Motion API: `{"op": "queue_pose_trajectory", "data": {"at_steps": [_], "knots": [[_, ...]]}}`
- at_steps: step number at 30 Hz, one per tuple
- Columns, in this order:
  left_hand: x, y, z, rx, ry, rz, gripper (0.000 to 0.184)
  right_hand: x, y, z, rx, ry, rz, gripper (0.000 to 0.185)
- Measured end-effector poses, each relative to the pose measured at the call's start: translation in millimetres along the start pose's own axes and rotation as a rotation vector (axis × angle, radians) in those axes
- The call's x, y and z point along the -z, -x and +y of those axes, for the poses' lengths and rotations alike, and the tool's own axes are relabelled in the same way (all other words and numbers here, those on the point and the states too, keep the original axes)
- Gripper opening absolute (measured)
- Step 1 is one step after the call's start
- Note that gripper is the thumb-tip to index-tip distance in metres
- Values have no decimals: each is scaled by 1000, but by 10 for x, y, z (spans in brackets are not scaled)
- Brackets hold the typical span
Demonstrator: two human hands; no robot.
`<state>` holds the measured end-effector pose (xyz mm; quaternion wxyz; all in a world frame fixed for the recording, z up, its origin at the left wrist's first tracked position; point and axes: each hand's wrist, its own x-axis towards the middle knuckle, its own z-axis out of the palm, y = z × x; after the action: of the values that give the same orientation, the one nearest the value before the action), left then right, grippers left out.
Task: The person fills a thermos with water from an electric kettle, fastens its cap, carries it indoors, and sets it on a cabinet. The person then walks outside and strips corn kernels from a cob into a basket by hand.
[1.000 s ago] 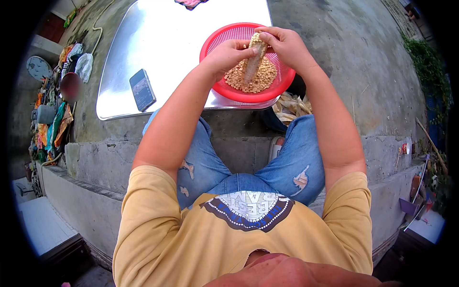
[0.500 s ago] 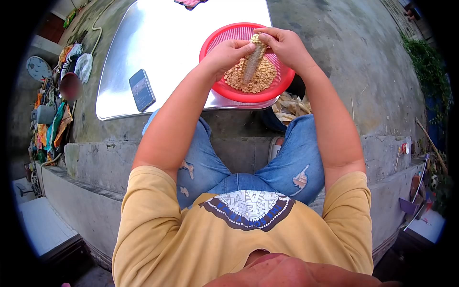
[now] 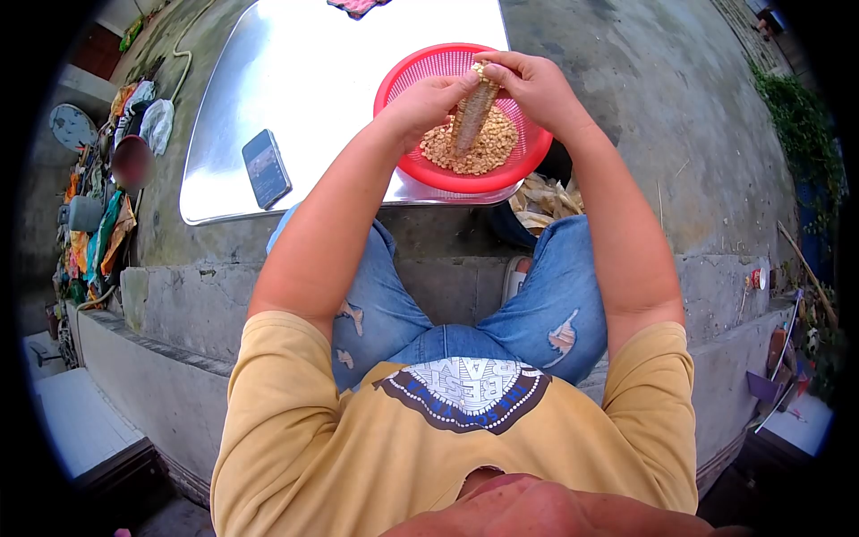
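Observation:
Between my two hands a corn cob [image 3: 472, 121] is held tilted above a red plastic basket [image 3: 403, 89]. Most of the cob's visible side is bare, with pale kernels left around its upper end. My left hand [image 3: 431, 103] grips the cob from the left, thumb near the kernels at the top. My right hand [image 3: 528, 85] is closed around the upper end from the right, with fingers and thumb at the kernels. Loose corn kernels [image 3: 490, 148] lie heaped in the bottom of the basket, partly hidden behind the cob and my left hand.
The basket stands at the right front corner of a shiny metal table [image 3: 331, 89]. A phone [image 3: 266, 168] lies on the table to the left, and a pink cloth [image 3: 358, 7] at its far edge. Below the basket, a dark container holds dry husks [image 3: 544, 199].
Both hands stay at the cob with only slight finger movement near its kernelled end. The basket and phone look the same.

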<state>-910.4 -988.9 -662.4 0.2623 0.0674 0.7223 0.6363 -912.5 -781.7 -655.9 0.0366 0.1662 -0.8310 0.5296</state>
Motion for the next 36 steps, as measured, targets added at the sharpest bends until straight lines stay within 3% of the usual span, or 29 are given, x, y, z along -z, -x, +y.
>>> {"op": "queue_pose_trajectory", "data": {"at_steps": [13,31,36], "knots": [[-31,110,80,-48,-7,-56,41,-1,-35,121,2,34,14,33],[35,-9,-46,-56,-12,-42,47,-15,6,11,-35,-22,28,32],[-12,47,7,-59,0,-18,49,17,-9,-21,-35,96,-18,32]]}}
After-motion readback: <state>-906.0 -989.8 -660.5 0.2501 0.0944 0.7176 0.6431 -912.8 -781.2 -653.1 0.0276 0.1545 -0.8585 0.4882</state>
